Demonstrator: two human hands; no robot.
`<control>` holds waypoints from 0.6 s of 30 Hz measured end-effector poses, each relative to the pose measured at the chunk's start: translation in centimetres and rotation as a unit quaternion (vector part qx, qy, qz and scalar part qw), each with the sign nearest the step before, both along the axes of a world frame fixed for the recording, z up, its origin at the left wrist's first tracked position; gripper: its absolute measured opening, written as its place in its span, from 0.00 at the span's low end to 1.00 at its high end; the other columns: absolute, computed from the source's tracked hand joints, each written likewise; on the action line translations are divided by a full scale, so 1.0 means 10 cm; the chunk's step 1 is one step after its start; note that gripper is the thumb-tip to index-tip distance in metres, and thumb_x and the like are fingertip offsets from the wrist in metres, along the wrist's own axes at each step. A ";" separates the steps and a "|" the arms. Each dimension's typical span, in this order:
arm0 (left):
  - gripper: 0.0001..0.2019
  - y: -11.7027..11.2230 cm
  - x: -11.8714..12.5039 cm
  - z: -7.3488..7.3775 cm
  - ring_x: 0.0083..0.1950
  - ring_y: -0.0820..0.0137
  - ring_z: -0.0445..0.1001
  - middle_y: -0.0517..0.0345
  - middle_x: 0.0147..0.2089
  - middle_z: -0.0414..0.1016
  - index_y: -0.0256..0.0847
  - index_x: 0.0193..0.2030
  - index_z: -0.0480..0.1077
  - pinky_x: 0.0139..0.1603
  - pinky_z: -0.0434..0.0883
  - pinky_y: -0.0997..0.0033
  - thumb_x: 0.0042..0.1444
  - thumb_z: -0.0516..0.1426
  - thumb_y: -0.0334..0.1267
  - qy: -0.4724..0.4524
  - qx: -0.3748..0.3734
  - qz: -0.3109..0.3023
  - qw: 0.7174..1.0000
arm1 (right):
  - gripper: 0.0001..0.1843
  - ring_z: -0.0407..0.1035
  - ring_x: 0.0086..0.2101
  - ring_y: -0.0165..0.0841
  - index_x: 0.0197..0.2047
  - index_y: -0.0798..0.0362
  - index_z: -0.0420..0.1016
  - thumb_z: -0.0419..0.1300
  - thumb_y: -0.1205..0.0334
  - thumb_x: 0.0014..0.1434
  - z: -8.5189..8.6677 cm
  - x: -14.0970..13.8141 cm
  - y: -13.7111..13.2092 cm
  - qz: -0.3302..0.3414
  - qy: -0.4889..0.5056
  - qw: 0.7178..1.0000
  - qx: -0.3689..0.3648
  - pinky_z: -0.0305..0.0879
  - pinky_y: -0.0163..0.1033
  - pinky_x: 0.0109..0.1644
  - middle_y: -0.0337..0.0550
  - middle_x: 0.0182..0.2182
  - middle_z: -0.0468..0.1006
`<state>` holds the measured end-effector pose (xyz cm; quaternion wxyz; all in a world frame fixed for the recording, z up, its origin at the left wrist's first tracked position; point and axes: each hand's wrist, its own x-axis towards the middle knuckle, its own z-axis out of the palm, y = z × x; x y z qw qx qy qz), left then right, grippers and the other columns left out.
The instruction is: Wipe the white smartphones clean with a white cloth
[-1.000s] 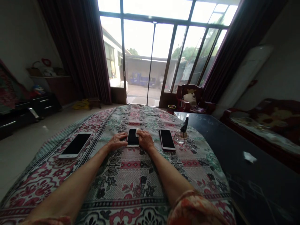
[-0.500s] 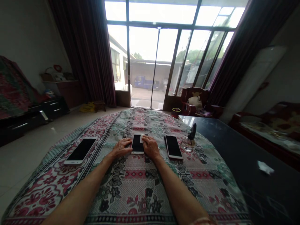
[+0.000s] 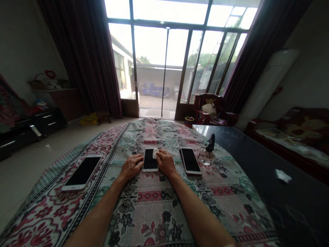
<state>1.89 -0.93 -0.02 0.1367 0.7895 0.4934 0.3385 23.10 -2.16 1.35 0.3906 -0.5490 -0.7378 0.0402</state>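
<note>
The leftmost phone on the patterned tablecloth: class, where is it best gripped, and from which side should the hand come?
Probably grip the leftmost phone by its two long edges near mid-length, the left hand, the nearer one, coming from above. It lies flat, screen up, on the tablecloth, apart from the other phones, and its narrower width should suit a thumb-and-finger pinch.

- Head camera — above and behind the left hand (image 3: 132, 166) and right hand (image 3: 166, 162), looking forward and down.
- Nearest: patterned tablecloth (image 3: 154, 211), filling the lower middle.
- Farthest indoors: glazed wall (image 3: 185, 68) — faced nearly straight on.
</note>
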 end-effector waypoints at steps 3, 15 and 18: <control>0.16 0.00 0.00 -0.01 0.59 0.59 0.69 0.52 0.55 0.75 0.43 0.48 0.77 0.63 0.63 0.59 0.56 0.55 0.41 0.013 0.000 0.011 1.000 | 0.14 0.68 0.50 0.35 0.45 0.49 0.78 0.54 0.68 0.61 -0.02 0.01 0.00 0.005 0.005 1.000 -0.003 0.60 0.39 0.57 0.44 0.51 0.76; 0.15 -0.02 0.03 0.03 0.57 0.59 0.70 0.51 0.54 0.76 0.43 0.46 0.78 0.62 0.63 0.59 0.56 0.54 0.40 0.041 0.015 0.006 0.999 | 0.14 0.66 0.51 0.35 0.43 0.52 0.79 0.53 0.69 0.61 0.18 -0.35 0.03 0.044 -0.050 0.998 -0.001 0.58 0.37 0.57 0.46 0.51 0.75; 0.14 -0.04 0.04 0.04 0.56 0.60 0.71 0.55 0.53 0.76 0.46 0.44 0.79 0.61 0.64 0.61 0.56 0.54 0.40 0.050 0.030 -0.012 0.998 | 0.11 0.67 0.47 0.37 0.39 0.51 0.81 0.55 0.67 0.60 0.22 -0.52 0.09 0.048 -0.106 0.992 -0.051 0.60 0.38 0.54 0.46 0.45 0.78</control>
